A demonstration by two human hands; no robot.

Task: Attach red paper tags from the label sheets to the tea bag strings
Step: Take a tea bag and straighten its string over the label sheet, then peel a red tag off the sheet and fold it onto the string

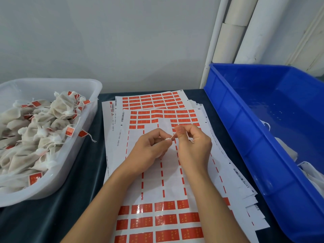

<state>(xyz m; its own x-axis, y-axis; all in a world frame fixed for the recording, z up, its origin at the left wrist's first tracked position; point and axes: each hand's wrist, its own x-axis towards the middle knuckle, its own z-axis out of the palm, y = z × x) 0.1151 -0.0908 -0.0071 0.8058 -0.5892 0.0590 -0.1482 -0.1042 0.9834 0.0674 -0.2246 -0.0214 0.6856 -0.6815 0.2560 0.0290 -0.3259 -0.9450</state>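
Two hands meet over the top label sheet (157, 181), and between them runs a short white string (171, 138). My left hand (149, 151) pinches one end with thumb and forefinger, the other fingers curled in; I cannot see a tea bag in the palm, though the hand may be hiding one. My right hand (192, 146) pinches the other end, with a loose bit of string trailing by its knuckles. I judge I hold it taut and just above the sheet so that a red tag (141, 126) can be folded round it without a long reach.

The sheet's middle rows are already stripped to bare backing; tags remain at the far end and near my wrists. More sheets (152, 100) fan out beneath. The clear tub (73, 155) at left holds finished bags (59, 106) with tags on, placed for easy drop-off. The blue crate (245, 137) at right shows white material at its near corner, likely untagged stock. Nothing blocks my hands; the dark tabletop (91, 163) shows between tub and sheets.
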